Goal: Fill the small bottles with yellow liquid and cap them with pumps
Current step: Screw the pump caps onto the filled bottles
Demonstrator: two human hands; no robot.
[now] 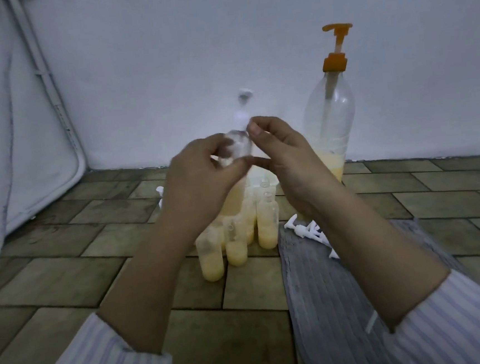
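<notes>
Both-hand grip on small bottle (240,147) above tiled floor (66,272) (pale wall (164,57) behind)

The bottle (235,188) held up between both hands is motion-blurred; its neck and white pump (42,120) smear into the pale wall, and whether the pump is screwed down cannot be told. The left hand (200,173) covers the bottle's left side. The right hand (283,160) hides the lower left of the big bottle (328,110). The right forearm covers part of the loose pumps (304,228) on the cloth (330,304). Small bottles (235,246) behind the front row are partly hidden; their number is unclear. Both sleeves run off the bottom edge.
</notes>
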